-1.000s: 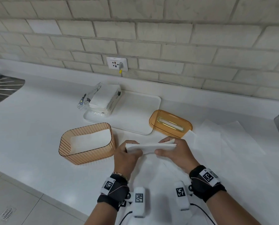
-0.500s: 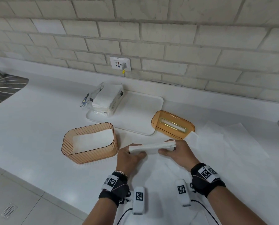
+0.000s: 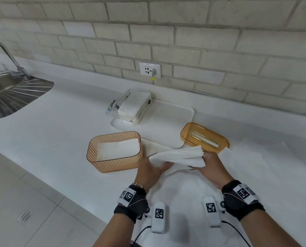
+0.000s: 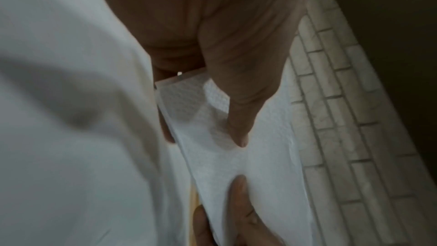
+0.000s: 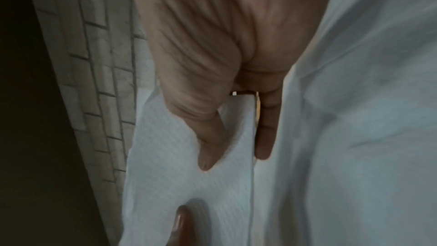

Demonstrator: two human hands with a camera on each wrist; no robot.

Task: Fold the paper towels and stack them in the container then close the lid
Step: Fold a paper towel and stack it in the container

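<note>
A folded towel (image 3: 179,156) is held in the air between two hands above the white counter (image 3: 59,131), just right of the container (image 3: 113,152) and in front of the lid (image 3: 204,137). The left hand (image 3: 149,171) pinches the towel's left end, thumb on top and fingers beneath; the left wrist view shows that thumb (image 4: 236,119) pressed into the embossed paper. The right hand (image 3: 213,166) grips the right end, where the folded layers fan apart slightly; the right wrist view shows its thumb (image 5: 210,147) on top of the towel and a finger (image 5: 266,134) under it.

The container, amber and ribbed, stands open on the counter with a white folded towel (image 3: 117,148) lying flat inside. The amber lid, with a long slot in its top, lies on the counter to the right of a white tray (image 3: 166,125); it touches or slightly overlaps the tray's near right corner. A pack of towels (image 3: 134,107) in torn clear wrapping sits on the tray's far left corner.

Loose sheets (image 3: 255,166) are spread flat on the counter beneath and right of the hands. Both wrists carry black straps with printed markers. A steel sink (image 3: 9,93) with a tap is at far left, and a wall socket (image 3: 149,69) is set in the pale brick wall (image 3: 202,32) behind.
</note>
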